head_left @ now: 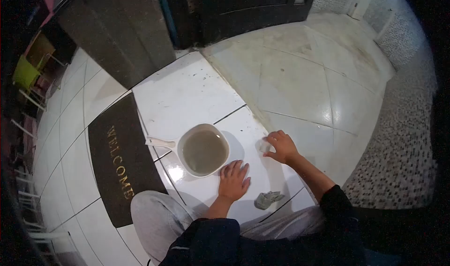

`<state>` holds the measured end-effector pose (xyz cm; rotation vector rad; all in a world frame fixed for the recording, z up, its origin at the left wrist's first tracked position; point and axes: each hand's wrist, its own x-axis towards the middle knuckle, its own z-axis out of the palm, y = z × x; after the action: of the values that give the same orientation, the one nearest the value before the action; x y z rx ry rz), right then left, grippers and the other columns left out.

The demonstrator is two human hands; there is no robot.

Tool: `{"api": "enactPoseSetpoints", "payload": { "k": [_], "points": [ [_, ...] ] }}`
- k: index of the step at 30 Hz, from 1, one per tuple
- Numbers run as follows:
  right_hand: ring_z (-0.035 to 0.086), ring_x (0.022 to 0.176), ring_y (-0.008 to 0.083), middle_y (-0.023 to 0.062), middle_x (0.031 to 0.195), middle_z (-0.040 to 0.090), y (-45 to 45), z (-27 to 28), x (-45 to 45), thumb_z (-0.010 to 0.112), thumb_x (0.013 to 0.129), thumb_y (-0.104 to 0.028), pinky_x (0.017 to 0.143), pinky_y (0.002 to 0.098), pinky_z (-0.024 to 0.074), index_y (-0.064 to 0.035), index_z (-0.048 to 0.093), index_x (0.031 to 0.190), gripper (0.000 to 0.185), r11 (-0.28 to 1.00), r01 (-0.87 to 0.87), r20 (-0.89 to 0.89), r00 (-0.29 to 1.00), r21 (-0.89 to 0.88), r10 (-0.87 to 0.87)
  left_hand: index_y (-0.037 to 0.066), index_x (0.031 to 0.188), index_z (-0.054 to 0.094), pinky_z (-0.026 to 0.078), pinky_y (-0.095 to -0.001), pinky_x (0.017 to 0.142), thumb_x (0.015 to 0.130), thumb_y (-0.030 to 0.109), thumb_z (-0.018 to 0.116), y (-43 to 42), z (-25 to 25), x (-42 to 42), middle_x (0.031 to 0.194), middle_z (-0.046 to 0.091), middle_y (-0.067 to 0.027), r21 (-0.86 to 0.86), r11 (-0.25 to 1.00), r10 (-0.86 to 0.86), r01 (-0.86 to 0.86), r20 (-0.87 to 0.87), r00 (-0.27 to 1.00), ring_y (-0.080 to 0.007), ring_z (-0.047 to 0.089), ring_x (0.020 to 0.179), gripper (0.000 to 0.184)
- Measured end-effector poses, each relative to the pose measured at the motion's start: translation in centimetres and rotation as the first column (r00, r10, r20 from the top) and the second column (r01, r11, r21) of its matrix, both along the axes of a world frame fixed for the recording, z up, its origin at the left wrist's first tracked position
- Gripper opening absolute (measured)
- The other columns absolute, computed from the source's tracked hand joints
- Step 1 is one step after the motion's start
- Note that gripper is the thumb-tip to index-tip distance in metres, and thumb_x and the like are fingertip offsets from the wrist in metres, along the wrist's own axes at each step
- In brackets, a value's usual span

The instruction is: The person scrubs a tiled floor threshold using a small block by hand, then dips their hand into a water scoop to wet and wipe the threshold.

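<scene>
A white water dipper (pixel 227 138) full of murky greyish water stands upright on the white tiles, its handle pointing left. My left hand (pixel 233 181) rests flat on the tile beside the dipper's lower right side, fingers spread and holding nothing. Further right, my right hand (pixel 282 147) has its thumb and fingers curled around a small whitish, translucent thing (pixel 264 146) at the tile step's edge. Its exact kind is not clear. A crumpled grey-green cloth (pixel 268 200) lies on the tile between my hands and my lap.
A dark doormat (pixel 110 149) reading WELCOME lies left of the dipper. Behind are an open brown door (pixel 115 32) and a black door (pixel 243 8). Dingy floor tiles (pixel 295 88) extend beyond the step. Chairs (pixel 28 74) stand far left; a speckled surface (pixel 393 158) borders the right.
</scene>
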<state>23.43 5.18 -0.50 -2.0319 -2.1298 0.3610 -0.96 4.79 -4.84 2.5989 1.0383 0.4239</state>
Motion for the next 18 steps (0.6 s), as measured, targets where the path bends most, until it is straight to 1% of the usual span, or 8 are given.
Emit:
{"api": "enactPoseSetpoints", "payload": {
  "k": [4,6,7,9,10,12,16,18],
  "points": [
    [0.05,0.102,0.0271,0.0086,0.103,0.056,2.1,1.0,-1.7,0.069,0.072,-0.025,0.084,0.0407,0.0428,-0.0128,0.061,0.103,0.035,0.99,-0.12,0.009,0.993,-0.071,0.121,0.011,0.121,0.05,0.025,-0.0475,0.097,0.08,0.031,0.054,0.1,-0.3,0.1,0.125,0.042,-0.0115,0.003,1.0,-0.014,0.014,0.054,0.998,-0.0266,0.036,0.12,0.045],
    [0.053,0.096,0.0275,0.0099,0.097,0.057,4.1,4.4,-4.8,0.067,0.072,-0.017,0.081,0.039,0.0447,-0.0117,0.063,0.098,0.027,0.95,0.022,-0.285,0.956,0.312,0.071,0.011,0.121,0.049,0.025,-0.0477,0.097,0.08,0.031,0.054,-0.2,-0.6,0.0,0.125,0.042,-0.0114,-0.005,1.0,-0.016,0.016,0.058,0.998,-0.0266,0.035,0.12,0.045],
    [0.054,0.094,0.0276,0.0092,0.098,0.055,5.1,6.5,-6.6,0.069,0.07,-0.011,0.077,0.0356,0.0469,-0.0107,0.063,0.096,0.027,0.905,-0.013,-0.278,0.95,0.425,0.144,0.011,0.122,0.048,0.025,-0.0486,0.098,0.081,0.031,0.054,-0.3,-0.8,-0.1,0.126,0.042,-0.0118,-0.006,1.0,-0.013,0.014,0.068,0.998,-0.0273,0.034,0.121,0.046],
    [0.054,0.093,0.0278,0.0118,0.103,0.054,6.8,8.3,-10.1,0.066,0.071,-0.011,0.078,0.0365,0.0475,-0.011,0.062,0.098,0.028,0.874,-0.121,-0.357,0.88,0.471,0.315,0.011,0.124,0.046,0.023,-0.0502,0.1,0.081,0.032,0.053,-0.4,-0.9,-0.1,0.128,0.041,-0.0127,-0.001,1.0,-0.013,0.013,0.087,0.996,-0.0288,0.032,0.123,0.048],
    [0.055,0.092,0.0283,0.0122,0.103,0.053,7.2,8.8,-12.0,0.064,0.072,-0.012,0.077,0.0371,0.0482,-0.0111,0.062,0.099,0.026,0.891,-0.183,-0.357,0.868,0.417,0.345,0.011,0.124,0.046,0.023,-0.0502,0.1,0.081,0.032,0.053,-0.3,-0.6,0.0,0.128,0.041,-0.0127,0.004,1.0,-0.011,0.011,0.084,0.996,-0.0288,0.032,0.123,0.048],
    [0.055,0.092,0.0309,0.0126,0.101,0.053,8.3,7.4,-15.3,0.062,0.072,-0.014,0.078,0.0389,0.0486,-0.0118,0.064,0.095,0.023,0.923,-0.327,-0.292,0.88,0.201,0.376,0.012,0.123,0.05,0.024,-0.0524,0.101,0.085,0.038,0.045,-0.1,0.2,0.0,0.127,0.045,-0.0123,-0.154,0.988,-0.04,0.007,-0.212,0.976,-0.0285,0.036,0.123,0.047],
    [0.056,0.09,0.0313,0.0128,0.096,0.056,8.8,4.9,-18.0,0.061,0.068,-0.012,0.076,0.0409,0.0496,-0.0126,0.068,0.086,0.019,0.945,-0.324,-0.012,0.946,-0.047,0.324,0.012,0.127,0.047,0.02,-0.0556,0.102,0.085,0.041,0.043,-0.1,-2.3,0.0,0.132,0.043,-0.0122,-0.148,0.989,-0.05,0.028,-0.148,0.988,-0.0306,0.034,0.125,0.05],
    [0.056,0.089,0.0307,0.0131,0.096,0.056,8.7,4.6,-18.3,0.061,0.067,-0.011,0.076,0.041,0.05,-0.0121,0.069,0.084,0.018,0.943,-0.327,-0.051,0.945,-0.068,0.324,0.012,0.127,0.047,0.02,-0.0559,0.102,0.085,0.04,0.043,-0.4,-4.3,-0.1,0.131,0.044,-0.0123,-0.145,0.989,-0.044,0.023,-0.143,0.989,-0.0306,0.034,0.125,0.05]
  ]
}}
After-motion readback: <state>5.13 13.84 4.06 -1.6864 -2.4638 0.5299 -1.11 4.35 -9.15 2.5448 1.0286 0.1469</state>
